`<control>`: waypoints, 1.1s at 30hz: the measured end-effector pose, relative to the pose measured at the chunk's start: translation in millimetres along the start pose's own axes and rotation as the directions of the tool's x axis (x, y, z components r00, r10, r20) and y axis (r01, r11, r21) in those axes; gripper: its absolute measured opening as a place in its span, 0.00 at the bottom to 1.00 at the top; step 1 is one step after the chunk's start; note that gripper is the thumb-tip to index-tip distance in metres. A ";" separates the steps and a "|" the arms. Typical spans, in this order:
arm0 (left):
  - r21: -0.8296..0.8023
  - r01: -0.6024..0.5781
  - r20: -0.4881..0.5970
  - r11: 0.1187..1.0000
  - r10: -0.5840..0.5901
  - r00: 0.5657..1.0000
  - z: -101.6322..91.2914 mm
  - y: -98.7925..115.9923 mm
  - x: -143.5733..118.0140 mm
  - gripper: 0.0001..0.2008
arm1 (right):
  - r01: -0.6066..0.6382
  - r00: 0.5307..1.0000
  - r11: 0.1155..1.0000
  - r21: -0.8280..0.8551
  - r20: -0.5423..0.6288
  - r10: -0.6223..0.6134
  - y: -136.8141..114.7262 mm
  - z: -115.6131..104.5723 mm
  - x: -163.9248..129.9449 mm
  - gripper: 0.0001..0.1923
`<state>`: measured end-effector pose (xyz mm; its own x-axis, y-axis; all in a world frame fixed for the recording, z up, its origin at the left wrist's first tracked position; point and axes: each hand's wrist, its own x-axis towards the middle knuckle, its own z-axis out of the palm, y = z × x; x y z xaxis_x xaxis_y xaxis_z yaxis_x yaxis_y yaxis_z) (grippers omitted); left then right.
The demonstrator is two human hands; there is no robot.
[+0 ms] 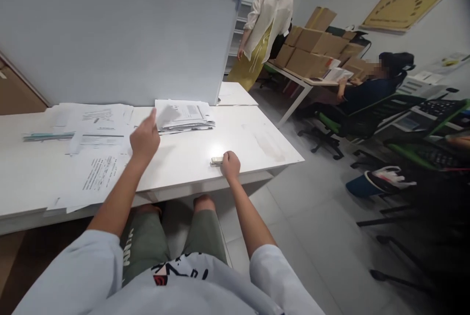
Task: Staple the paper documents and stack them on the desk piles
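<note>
Near the white table's (257, 134) front edge, the right hand (230, 163) closes on a small stapler (217, 160), likely light and rigid; beyond it, the left hand (145, 140), fingers loosely curled, touches the limp paper stack (183, 115), best pinched at its corner

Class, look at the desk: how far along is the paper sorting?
Done: a neat paper stack lies by the whiteboard. In hand: the left hand reaches toward that stack; the right hand rests closed beside a small silver stapler-like object. Left: loose sheets lie spread on the table.
</note>
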<state>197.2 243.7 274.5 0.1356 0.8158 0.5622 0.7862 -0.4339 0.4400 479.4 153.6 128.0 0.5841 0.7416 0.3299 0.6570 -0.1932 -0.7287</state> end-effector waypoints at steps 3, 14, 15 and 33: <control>-0.079 -0.155 -0.124 0.985 0.145 0.982 11.7 8.3 66.3 0.25 | -0.031 0.999 0.993 -0.112 -0.038 0.027 -2.6 4.4 -4.8 0.13; -0.028 -0.333 0.440 0.943 0.310 0.843 163.6 39.1 138.4 0.28 | 0.041 0.999 0.988 -0.149 -0.013 -0.043 1.7 8.6 -6.6 0.13; -0.044 -0.329 0.453 0.943 0.312 0.835 163.5 40.6 129.9 0.32 | 0.048 0.999 0.987 -0.151 -0.009 -0.050 2.2 7.6 -6.8 0.13; -0.558 0.615 -0.140 0.557 -0.794 0.591 -90.2 -134.9 -303.7 0.15 | 0.055 0.962 0.998 -0.028 -0.267 -0.061 11.4 -3.2 -31.0 0.15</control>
<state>-4.4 20.0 107.6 -0.6288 0.7733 0.0813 0.1843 0.0467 0.9818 470.2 126.4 111.4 0.6493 0.5533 0.5218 0.7014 -0.1703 -0.6921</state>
